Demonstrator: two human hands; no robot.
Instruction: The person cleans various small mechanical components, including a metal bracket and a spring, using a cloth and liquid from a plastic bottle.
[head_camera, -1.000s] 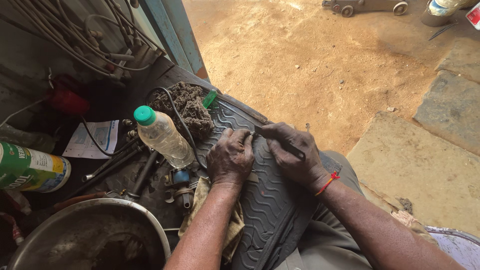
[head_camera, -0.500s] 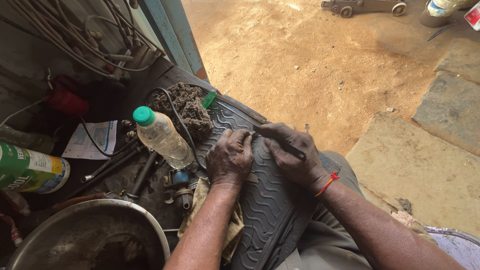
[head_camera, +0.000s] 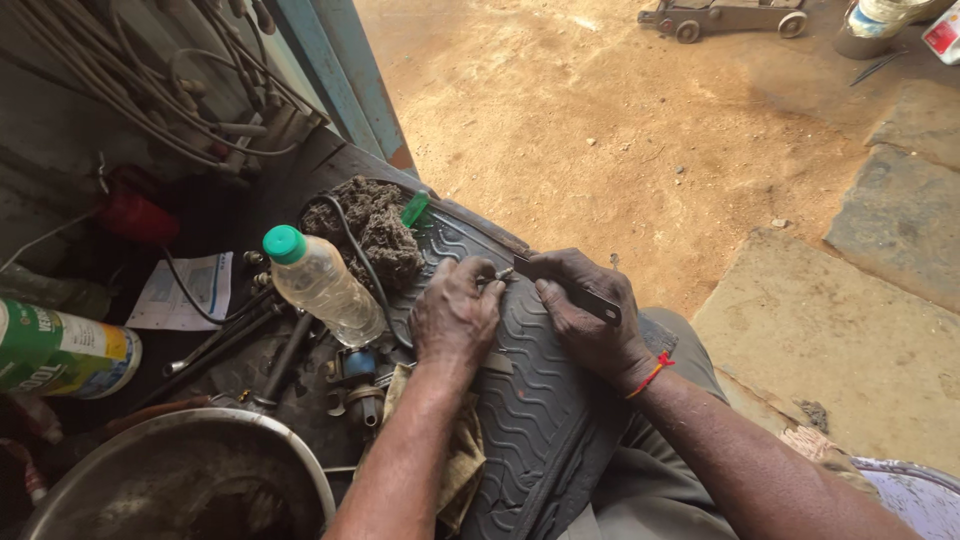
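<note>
The tyre (head_camera: 540, 400) lies across the person's lap, its far edge by open dirt ground (head_camera: 620, 130). The left hand (head_camera: 455, 315) presses curled on the tread; the right hand (head_camera: 590, 315) grips a dark blade (head_camera: 565, 290). A plastic bottle (head_camera: 320, 285), tools (head_camera: 250, 345) and a metal bowl (head_camera: 300, 455) crowd the left.

Workshop clutter at the edge of a dusty yard

A clear plastic bottle with a green cap (head_camera: 318, 280) lies tilted at nine o'clock, a clump of dirty fibre (head_camera: 368, 225) just above it. Spanners and rods (head_camera: 235, 345) lie beside a printed paper sheet (head_camera: 185, 290). A green-and-yellow can (head_camera: 60, 352) rests at the left edge, a metal basin (head_camera: 180, 480) at seven o'clock. A low wheeled trolley (head_camera: 725, 17) stands at one o'clock on the sand.
</note>
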